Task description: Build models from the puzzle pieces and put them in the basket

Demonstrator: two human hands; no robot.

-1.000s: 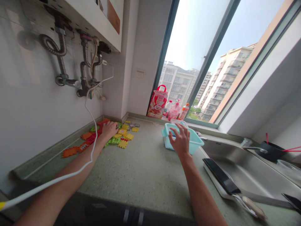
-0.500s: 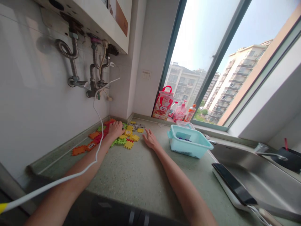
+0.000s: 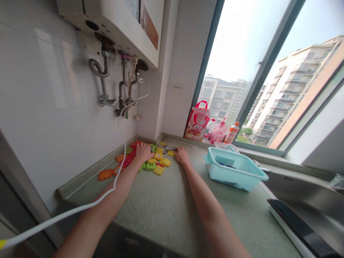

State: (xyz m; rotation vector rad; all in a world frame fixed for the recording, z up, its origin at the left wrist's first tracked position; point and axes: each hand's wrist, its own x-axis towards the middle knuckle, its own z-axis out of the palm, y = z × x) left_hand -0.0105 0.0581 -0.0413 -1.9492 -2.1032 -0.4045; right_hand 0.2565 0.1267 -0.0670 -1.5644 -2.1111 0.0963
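Flat plastic interlocking pieces with toothed edges lie together in the counter's back corner: orange pieces point(image 3: 106, 174) at the left, a green piece point(image 3: 149, 166), a yellow piece point(image 3: 158, 170), and black-and-white pieces point(image 3: 167, 149) behind. My left hand point(image 3: 143, 151) rests over the red and green ones, fingers spread, thumb out to the right; what lies under its palm is hidden. At the right side of the group, my right hand point(image 3: 182, 154) has its fingers bent and drawn together at the edge of a patterned piece, next to a yellow one.
A light-blue plastic tub point(image 3: 233, 175) with dark pieces inside stands right of my right arm. A white cable point(image 3: 115, 179) crosses above my left forearm. Farther right are a dark-topped flat device point(image 3: 295, 225) and a steel sink point(image 3: 319, 204). Bottles point(image 3: 219, 132) line the windowsill.
My view has swung left, so everything sits farther right. My right hand has moved forward to the pieces, its spread fingers now closed together. My left hand stays on the group.
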